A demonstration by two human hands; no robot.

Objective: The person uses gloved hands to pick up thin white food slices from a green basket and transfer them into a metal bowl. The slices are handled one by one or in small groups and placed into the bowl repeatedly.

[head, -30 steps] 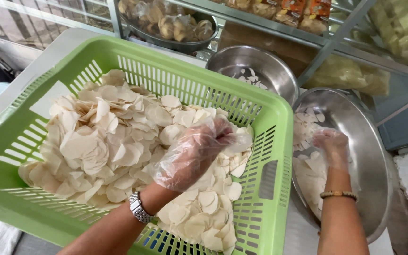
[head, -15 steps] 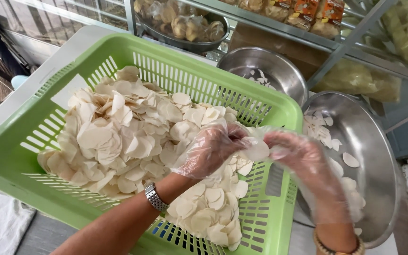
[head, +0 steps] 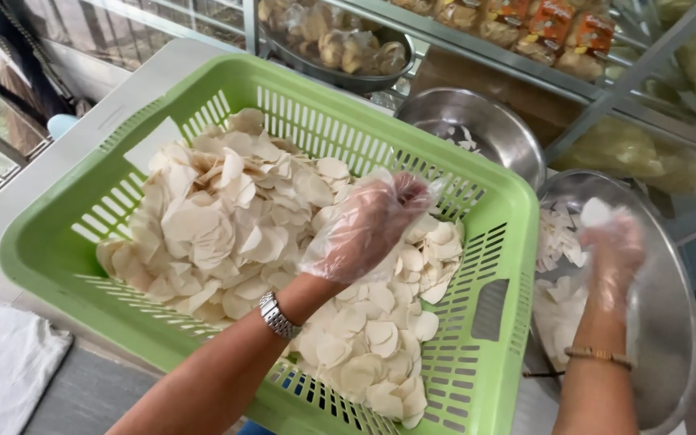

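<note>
Both gloved hands work apart: the left hand (head: 372,225) loosely cupped over chips (head: 227,217) in the green basket (head: 493,242), the right hand (head: 612,250) pinching one chip (head: 595,213) above the steel bowl (head: 670,322); best released low.

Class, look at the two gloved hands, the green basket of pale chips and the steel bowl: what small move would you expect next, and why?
Probably the right hand lets its pale chip drop into the large steel bowl, since it hovers over the chips there. Meanwhile the left hand sits over the heap in the green basket, well placed to gather more.
</note>
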